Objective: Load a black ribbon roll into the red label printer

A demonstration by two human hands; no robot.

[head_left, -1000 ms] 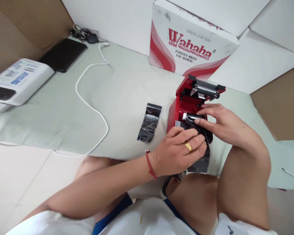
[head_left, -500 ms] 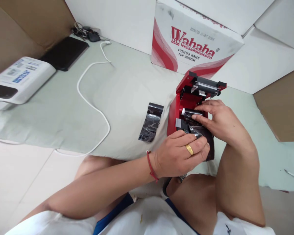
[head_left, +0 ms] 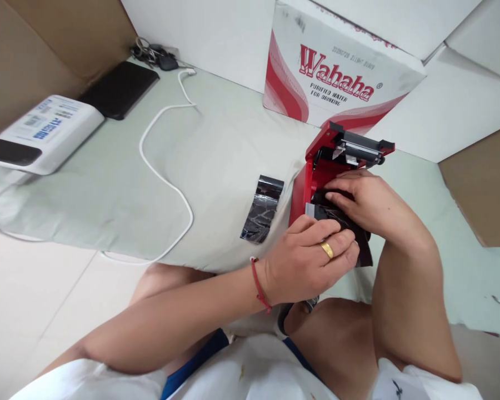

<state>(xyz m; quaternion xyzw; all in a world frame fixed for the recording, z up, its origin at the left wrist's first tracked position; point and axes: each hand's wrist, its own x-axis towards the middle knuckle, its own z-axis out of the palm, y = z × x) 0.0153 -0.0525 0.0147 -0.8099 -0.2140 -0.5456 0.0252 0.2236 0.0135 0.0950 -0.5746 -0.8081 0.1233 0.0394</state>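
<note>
A small red label printer [head_left: 300, 192] stands at the right of the covered table, its lid [head_left: 354, 145] raised. My right hand [head_left: 369, 200] reaches into the open body, thumb and fingers closed on a roll of glossy black film that they mostly cover. From the roll, a loose stretch of black film [head_left: 364, 253] hangs over the printer's front. My left hand [head_left: 312, 250], with a gold ring and a red cord bracelet, is curled at the front edge and pinches this film; its fingertips are partly hidden. Left of the printer lies a separate creased strip of black film [head_left: 262, 210].
A Wahaba-type water carton [head_left: 337, 72] stands against the white wall behind the printer. Leftward are a white device [head_left: 45, 133], a black flat slab [head_left: 120, 89], keys [head_left: 156, 55] and a white cable [head_left: 166, 180]. The table's front edge runs above my knees.
My right hand has pressed the film roll lower into the printer, and its white end no longer shows. My left hand stays at the printer's front. The whole view has shifted slightly.
</note>
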